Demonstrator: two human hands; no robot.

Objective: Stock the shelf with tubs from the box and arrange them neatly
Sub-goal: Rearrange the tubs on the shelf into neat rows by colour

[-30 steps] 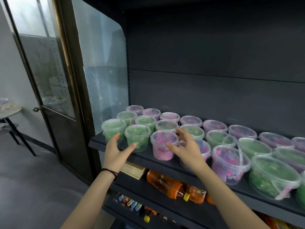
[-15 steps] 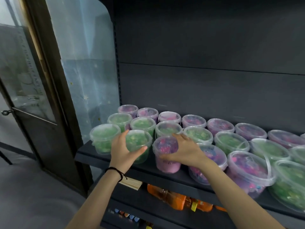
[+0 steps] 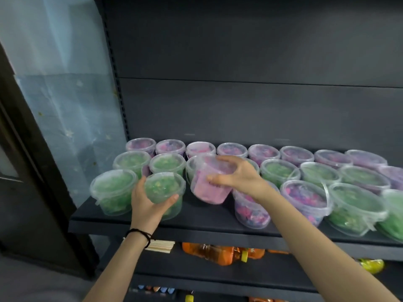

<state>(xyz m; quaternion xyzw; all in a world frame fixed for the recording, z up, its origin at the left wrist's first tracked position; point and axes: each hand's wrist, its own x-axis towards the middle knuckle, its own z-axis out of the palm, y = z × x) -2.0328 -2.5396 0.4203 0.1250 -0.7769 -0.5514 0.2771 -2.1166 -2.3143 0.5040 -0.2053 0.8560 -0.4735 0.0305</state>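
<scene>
Clear lidded tubs with green or pink filling stand in three rows on the dark shelf (image 3: 202,223). My left hand (image 3: 148,203) grips a green tub (image 3: 162,188) in the front row, second from the left; it stands on the shelf. My right hand (image 3: 236,175) holds a pink tub (image 3: 207,188) by its rim, lifted off the shelf and tilted toward the left. A green tub (image 3: 113,190) stands at the front left corner. A pink tub (image 3: 250,211) sits under my right wrist. The box is out of view.
Lower shelves hold orange bottles (image 3: 218,253), a pale wooden pack (image 3: 160,246) and small coloured items. A frosted panel (image 3: 63,94) closes the shelf's left side, with a dark door frame (image 3: 28,171) beyond. The shelf's back wall is dark and bare above the tubs.
My left hand closed around the green tub. My right hand gripped the pink tub and raised it off the shelf, tilting it. The view shifted right and closer.
</scene>
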